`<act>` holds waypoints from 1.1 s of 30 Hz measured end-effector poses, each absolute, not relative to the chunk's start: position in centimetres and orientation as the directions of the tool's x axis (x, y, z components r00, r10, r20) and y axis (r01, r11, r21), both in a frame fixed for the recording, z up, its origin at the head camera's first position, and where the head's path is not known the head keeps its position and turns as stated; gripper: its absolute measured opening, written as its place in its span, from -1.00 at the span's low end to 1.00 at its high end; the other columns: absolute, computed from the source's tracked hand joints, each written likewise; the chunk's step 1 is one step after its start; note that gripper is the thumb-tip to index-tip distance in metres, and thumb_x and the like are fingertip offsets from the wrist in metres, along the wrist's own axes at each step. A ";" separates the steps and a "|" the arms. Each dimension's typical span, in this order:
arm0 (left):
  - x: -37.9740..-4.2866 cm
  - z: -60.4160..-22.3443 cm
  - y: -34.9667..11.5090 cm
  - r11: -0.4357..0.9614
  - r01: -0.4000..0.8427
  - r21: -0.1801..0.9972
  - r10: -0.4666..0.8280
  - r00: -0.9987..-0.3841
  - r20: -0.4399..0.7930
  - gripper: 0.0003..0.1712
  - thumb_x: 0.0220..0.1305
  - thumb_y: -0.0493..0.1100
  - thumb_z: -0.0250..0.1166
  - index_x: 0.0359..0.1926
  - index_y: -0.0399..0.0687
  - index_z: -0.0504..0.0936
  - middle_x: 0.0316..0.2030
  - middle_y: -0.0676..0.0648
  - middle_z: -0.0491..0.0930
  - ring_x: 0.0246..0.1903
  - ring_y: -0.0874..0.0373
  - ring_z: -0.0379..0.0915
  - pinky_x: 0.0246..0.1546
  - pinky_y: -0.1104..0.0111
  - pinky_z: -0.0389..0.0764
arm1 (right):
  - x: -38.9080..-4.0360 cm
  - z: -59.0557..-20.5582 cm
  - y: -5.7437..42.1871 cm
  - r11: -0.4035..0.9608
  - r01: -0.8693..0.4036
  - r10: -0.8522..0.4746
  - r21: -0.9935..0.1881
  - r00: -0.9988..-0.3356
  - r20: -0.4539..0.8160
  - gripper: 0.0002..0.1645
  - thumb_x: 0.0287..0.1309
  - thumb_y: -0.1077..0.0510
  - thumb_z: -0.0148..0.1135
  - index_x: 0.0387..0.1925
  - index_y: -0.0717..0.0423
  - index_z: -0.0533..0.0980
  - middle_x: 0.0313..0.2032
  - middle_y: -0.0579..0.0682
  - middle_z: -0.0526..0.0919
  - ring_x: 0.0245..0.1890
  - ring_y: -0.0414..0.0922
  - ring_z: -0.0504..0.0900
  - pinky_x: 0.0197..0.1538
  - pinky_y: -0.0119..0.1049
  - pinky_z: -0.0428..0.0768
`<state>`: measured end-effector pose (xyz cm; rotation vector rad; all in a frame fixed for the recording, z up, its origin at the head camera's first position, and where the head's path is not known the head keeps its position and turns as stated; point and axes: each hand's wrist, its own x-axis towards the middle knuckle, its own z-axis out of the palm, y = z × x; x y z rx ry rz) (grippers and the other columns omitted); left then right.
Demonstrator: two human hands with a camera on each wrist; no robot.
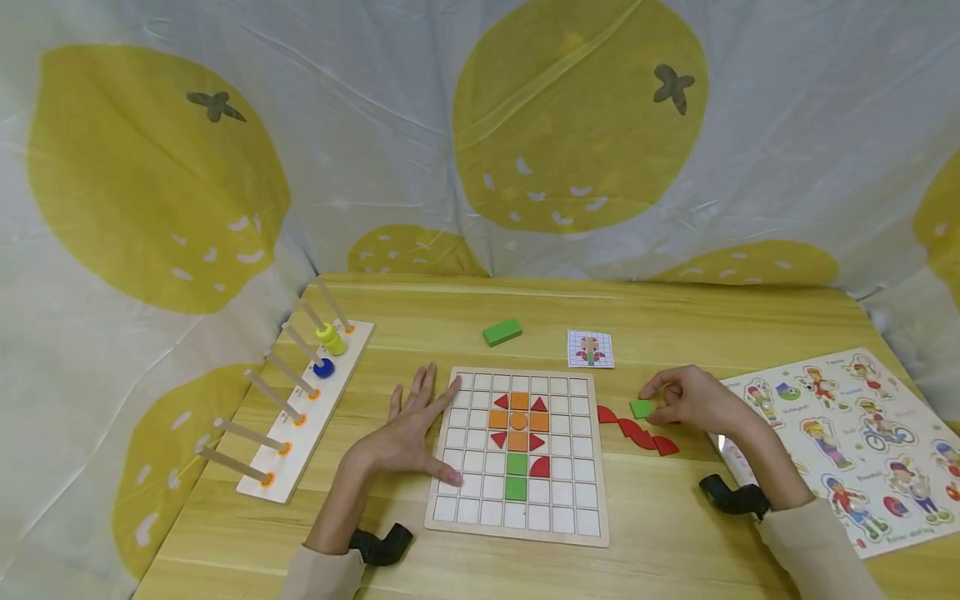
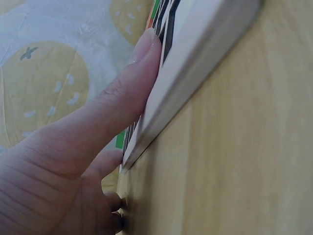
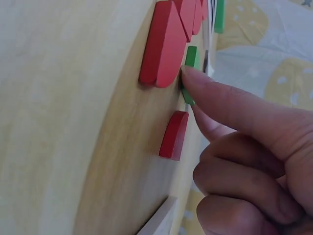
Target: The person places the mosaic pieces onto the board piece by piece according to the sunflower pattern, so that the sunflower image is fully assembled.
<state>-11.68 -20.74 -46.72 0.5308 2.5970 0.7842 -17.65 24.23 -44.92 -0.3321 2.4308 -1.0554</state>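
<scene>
While touching the left side of the wooden grid board [image 1: 517, 532] with the spread left hand [image 1: 397, 442], pinches in the right hand [image 1: 696, 403] one green square tile [image 1: 641, 409] (to the right of the board, near red quarter-circle tiles [image 1: 666, 446]).

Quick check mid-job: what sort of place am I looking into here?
Probably a play or early-learning spot: a wooden table holds a grid board with coloured tiles, a pegged stand with rings, and a cartoon sports picture board.
</scene>
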 end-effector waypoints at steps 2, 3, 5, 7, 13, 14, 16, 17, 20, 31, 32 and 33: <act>-11.7 -46.7 -20.8 0.774 0.246 0.584 0.454 -0.858 -0.240 0.61 -0.17 0.27 0.69 0.68 0.03 -0.20 0.60 -0.36 -0.65 0.61 -0.30 -0.78 0.49 -0.35 -0.63 | -17.5 -44.8 23.9 0.676 -0.046 -0.397 -0.735 -0.863 -0.311 -0.62 0.14 0.21 0.51 -0.06 0.33 0.63 -0.65 -0.14 0.29 -0.61 -0.24 0.24 -0.52 -0.38 0.28; -11.7 -46.7 -20.8 0.774 0.247 0.583 0.454 -0.858 -0.240 0.61 -0.17 0.27 0.69 0.68 0.03 -0.20 0.60 -0.36 -0.65 0.61 -0.30 -0.78 0.49 -0.35 -0.63 | -17.4 -44.6 23.6 0.678 -0.058 -0.399 -0.733 -0.866 -0.301 -0.62 0.15 0.19 0.51 -0.07 0.33 0.63 -0.66 -0.15 0.26 -0.62 -0.25 0.22 -0.52 -0.39 0.27; -11.6 -46.7 -20.9 0.774 0.246 0.583 0.454 -0.858 -0.240 0.61 -0.17 0.27 0.69 0.68 0.02 -0.19 0.60 -0.37 -0.64 0.61 -0.30 -0.77 0.49 -0.35 -0.63 | -16.8 -44.1 22.7 0.670 -0.092 -0.416 -0.737 -0.869 -0.268 -0.63 0.17 0.17 0.50 -0.08 0.32 0.64 -0.65 -0.17 0.22 -0.62 -0.27 0.18 -0.49 -0.40 0.28; -11.6 -46.6 -20.9 0.775 0.245 0.582 0.453 -0.858 -0.242 0.61 -0.18 0.26 0.70 0.68 0.01 -0.18 0.60 -0.37 -0.64 0.61 -0.31 -0.77 0.49 -0.36 -0.62 | -15.8 -43.3 21.0 0.662 -0.138 -0.439 -0.737 -0.869 -0.231 -0.67 0.16 0.14 0.51 -0.11 0.25 0.66 -0.65 -0.17 0.20 -0.62 -0.28 0.16 -0.48 -0.40 0.27; -11.7 -46.6 -20.7 0.778 0.250 0.576 0.457 -0.855 -0.246 0.60 -0.17 0.27 0.69 0.68 0.00 -0.17 0.60 -0.39 -0.63 0.61 -0.31 -0.76 0.49 -0.36 -0.61 | -10.6 -42.2 13.6 0.615 -0.239 -0.568 -0.751 -0.795 -0.213 -0.74 0.05 0.08 0.60 -0.22 0.01 0.70 -0.65 -0.21 0.28 -0.61 -0.32 0.22 -0.50 -0.46 0.20; -11.7 -46.6 -20.6 0.778 0.251 0.576 0.458 -0.854 -0.246 0.60 -0.16 0.27 0.69 0.68 0.00 -0.17 0.60 -0.39 -0.63 0.61 -0.31 -0.77 0.49 -0.36 -0.61 | -9.8 -42.2 12.6 0.616 -0.251 -0.584 -0.747 -0.782 -0.219 -0.73 0.04 0.07 0.61 -0.23 -0.01 0.70 -0.66 -0.22 0.28 -0.61 -0.32 0.23 -0.49 -0.46 0.19; -11.8 -46.7 -20.5 0.778 0.254 0.575 0.459 -0.853 -0.246 0.60 -0.16 0.28 0.68 0.68 0.01 -0.17 0.60 -0.39 -0.63 0.61 -0.31 -0.77 0.49 -0.36 -0.61 | -8.5 -42.4 10.9 0.623 -0.286 -0.600 -0.728 -0.772 -0.210 -0.74 0.00 0.06 0.64 -0.28 -0.04 0.71 -0.67 -0.25 0.30 -0.62 -0.33 0.25 -0.48 -0.47 0.18; -11.8 -46.7 -20.4 0.778 0.255 0.575 0.460 -0.854 -0.244 0.60 -0.16 0.28 0.68 0.68 0.01 -0.17 0.60 -0.39 -0.63 0.61 -0.30 -0.76 0.49 -0.36 -0.60 | -8.0 -42.5 10.3 0.629 -0.296 -0.602 -0.719 -0.771 -0.210 -0.74 -0.02 0.06 0.65 -0.29 -0.05 0.71 -0.67 -0.25 0.31 -0.61 -0.33 0.26 -0.48 -0.47 0.18; -11.8 -46.7 -20.3 0.775 0.252 0.580 0.460 -0.854 -0.244 0.60 -0.17 0.27 0.69 0.68 0.01 -0.17 0.60 -0.38 -0.63 0.61 -0.30 -0.77 0.49 -0.36 -0.61 | -7.1 -42.8 9.2 0.656 -0.321 -0.598 -0.683 -0.773 -0.211 -0.74 -0.08 0.09 0.67 -0.35 -0.05 0.70 -0.68 -0.25 0.32 -0.62 -0.32 0.27 -0.49 -0.46 0.16; -11.6 -46.7 -20.7 0.781 0.240 0.577 0.448 -0.858 -0.250 0.60 -0.17 0.28 0.69 0.68 0.03 -0.17 0.60 -0.36 -0.64 0.61 -0.28 -0.77 0.49 -0.34 -0.62 | -6.3 -43.8 7.9 0.694 -0.419 -0.610 -0.586 -0.774 -0.170 -0.66 -0.17 0.03 0.71 -0.37 -0.05 0.67 -0.64 -0.26 0.41 -0.56 -0.30 0.29 -0.49 -0.42 0.25; -11.6 -46.7 -20.7 0.781 0.241 0.576 0.449 -0.858 -0.249 0.60 -0.17 0.29 0.69 0.68 0.04 -0.18 0.61 -0.36 -0.64 0.61 -0.28 -0.77 0.49 -0.34 -0.62 | -6.4 -43.8 7.9 0.683 -0.416 -0.618 -0.601 -0.767 -0.171 -0.66 -0.15 0.04 0.71 -0.33 -0.07 0.69 -0.66 -0.26 0.37 -0.58 -0.30 0.28 -0.50 -0.44 0.22; -11.6 -46.7 -20.7 0.780 0.242 0.577 0.450 -0.858 -0.248 0.60 -0.17 0.29 0.68 0.68 0.04 -0.17 0.61 -0.36 -0.64 0.61 -0.28 -0.77 0.49 -0.34 -0.62 | -6.6 -43.8 8.0 0.665 -0.410 -0.629 -0.624 -0.758 -0.172 -0.67 -0.13 0.06 0.70 -0.29 -0.08 0.72 -0.68 -0.26 0.33 -0.61 -0.31 0.26 -0.51 -0.44 0.19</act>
